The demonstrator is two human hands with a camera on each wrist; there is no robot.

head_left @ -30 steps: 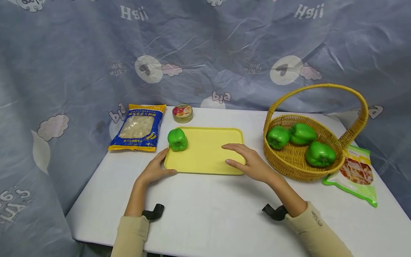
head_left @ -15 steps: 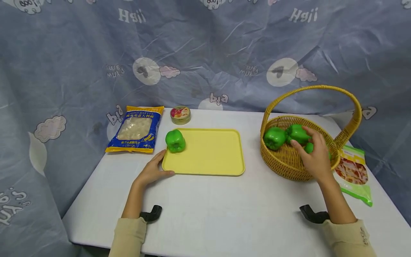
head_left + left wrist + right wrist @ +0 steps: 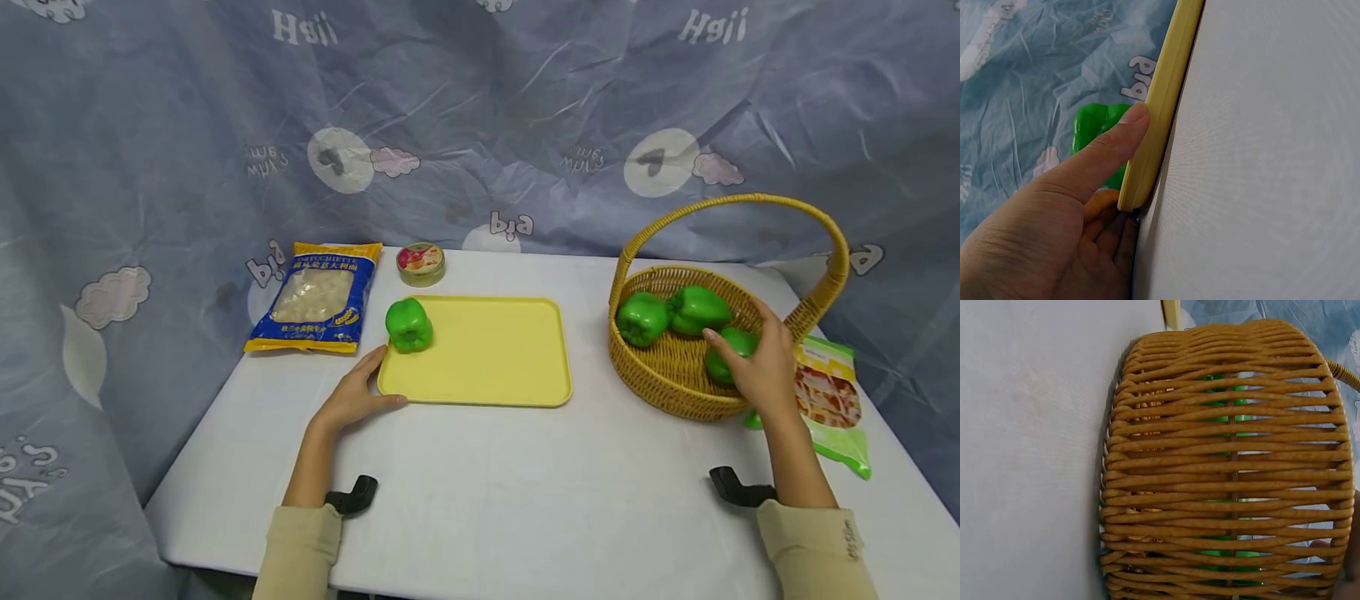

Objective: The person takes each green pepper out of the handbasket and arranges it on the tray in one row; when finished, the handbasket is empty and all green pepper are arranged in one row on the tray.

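Observation:
In the head view, my left hand holds the near left corner of a yellow tray, thumb on the front edge and fingers along the side. The left wrist view shows the thumb pressed on the tray's rim. A green bell pepper sits at the tray's left end. My right hand reaches into a wicker basket and grips a green bell pepper, partly hidden by thumb and palm. Two more peppers lie farther left inside. Woven basket side fills most of the right wrist view.
A blue and yellow pasta bag lies at the back left, beside a small round tin. The basket's tall handle arches over it. A green and white food packet lies right of the basket, behind my right forearm.
My right hand has gone from above the tray's right end into the basket, then slightly right and around the nearest pepper. My left hand has stayed at the tray's corner.

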